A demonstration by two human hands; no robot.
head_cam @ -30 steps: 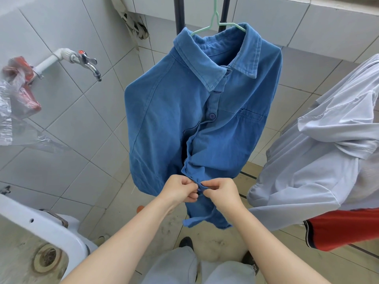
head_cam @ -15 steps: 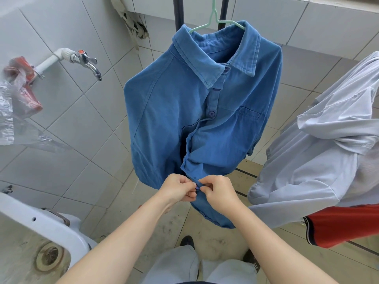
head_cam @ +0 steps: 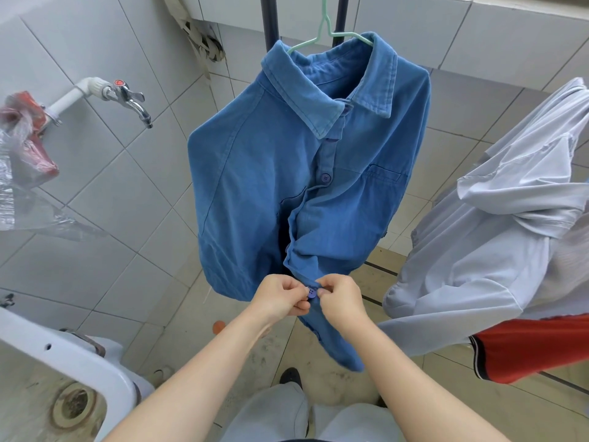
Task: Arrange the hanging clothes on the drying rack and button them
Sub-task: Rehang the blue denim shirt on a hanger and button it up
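A blue collared shirt (head_cam: 255,186) hangs on a pale green hanger (head_cam: 325,33) from the dark poles of the drying rack (head_cam: 269,17). One button (head_cam: 325,178) higher on its front is fastened; below it the placket gapes. Low on the front, my left hand (head_cam: 280,296) and my right hand (head_cam: 342,298) meet, both pinching the shirt's placket around a dark blue button (head_cam: 311,292) that shows between their fingertips.
A white shirt (head_cam: 478,250) and a red garment (head_cam: 535,346) hang close on the right. A tap (head_cam: 127,100) juts from the tiled wall at left, above a white sink (head_cam: 63,362). A plastic bag (head_cam: 22,148) hangs at far left. Tiled floor lies below.
The shirt's lower front has been pulled straighter and the button now shows between my fingertips. Both hands stay together at the same spot on the placket.
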